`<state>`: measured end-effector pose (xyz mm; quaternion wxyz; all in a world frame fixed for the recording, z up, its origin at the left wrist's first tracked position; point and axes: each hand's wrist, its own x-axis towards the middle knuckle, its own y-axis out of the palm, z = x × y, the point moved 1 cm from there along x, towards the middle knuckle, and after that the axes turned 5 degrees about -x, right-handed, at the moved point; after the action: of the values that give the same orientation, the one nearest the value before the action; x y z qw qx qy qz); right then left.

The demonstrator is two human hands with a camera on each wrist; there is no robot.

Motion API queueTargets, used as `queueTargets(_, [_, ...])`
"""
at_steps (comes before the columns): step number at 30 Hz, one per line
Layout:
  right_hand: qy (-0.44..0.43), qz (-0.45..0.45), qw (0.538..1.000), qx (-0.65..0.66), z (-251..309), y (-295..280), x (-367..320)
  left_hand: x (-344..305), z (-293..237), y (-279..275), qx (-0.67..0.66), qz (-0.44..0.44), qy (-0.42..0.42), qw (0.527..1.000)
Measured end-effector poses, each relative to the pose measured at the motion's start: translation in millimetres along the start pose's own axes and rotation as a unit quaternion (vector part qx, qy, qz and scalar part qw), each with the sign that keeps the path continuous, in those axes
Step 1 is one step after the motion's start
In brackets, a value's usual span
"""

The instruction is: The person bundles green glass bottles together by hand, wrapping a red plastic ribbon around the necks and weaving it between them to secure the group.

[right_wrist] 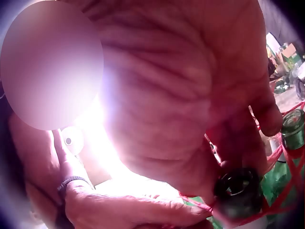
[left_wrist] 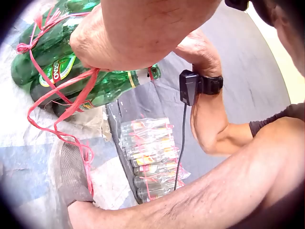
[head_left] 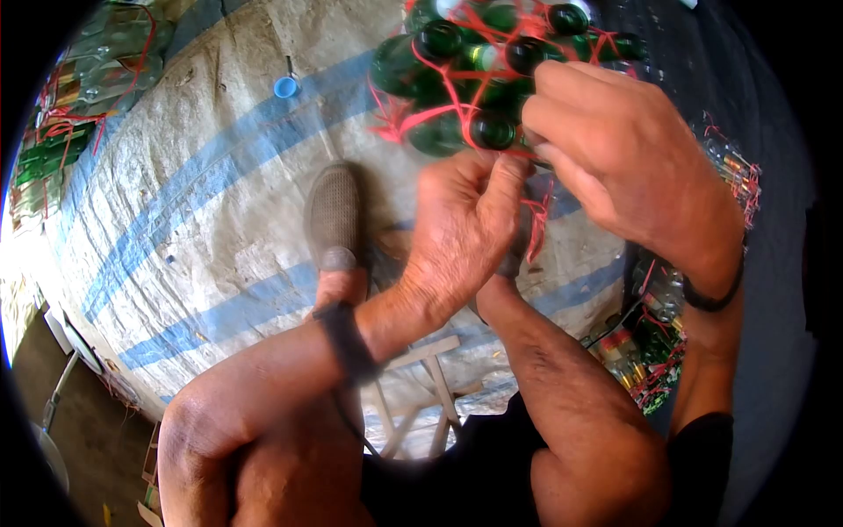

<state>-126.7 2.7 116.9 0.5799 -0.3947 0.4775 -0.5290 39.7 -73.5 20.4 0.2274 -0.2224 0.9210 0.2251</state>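
A bundle of green glass bottles (head_left: 457,79) lies on the sack sheet, wound with red string (head_left: 537,224). My left hand (head_left: 474,206) pinches the string just below the bundle. My right hand (head_left: 606,149) curls over the bundle's near side, its fingers closed on the string by a bottle mouth (head_left: 492,132). From the left wrist, the left hand (left_wrist: 133,38) pulls the red string (left_wrist: 71,107) taut against the green bottles (left_wrist: 62,71). The right wrist view is filled by the right palm (right_wrist: 190,95), above a dark bottle mouth (right_wrist: 238,191) and the left hand (right_wrist: 133,210).
A grey shoe (head_left: 334,215) rests on the blue-striped woven sheet (head_left: 202,220), with a blue cap (head_left: 285,86) beyond it. Tied packs of clear bottles (left_wrist: 150,152) lie to the right (head_left: 650,351). More green bottles (head_left: 53,149) sit far left. A wooden stool (head_left: 421,395) is under me.
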Motion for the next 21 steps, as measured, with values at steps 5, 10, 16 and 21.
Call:
queueTargets(5, [0.005,-0.013,1.0,0.027,-7,-1,-2,0,4,0,-0.023,0.002,-0.001,1.0])
queueTargets(10, [-0.005,-0.017,0.999,0.036,-10,1,-1,1,5,0,-0.035,0.003,0.005,0.999])
queueTargets(16, [-0.011,0.025,0.999,0.045,-13,-3,1,2,5,1,-0.035,0.0,0.014,0.999])
queueTargets(21, [0.018,0.07,0.997,-0.02,-4,-9,0,0,0,-2,-0.027,0.013,-0.015,0.999])
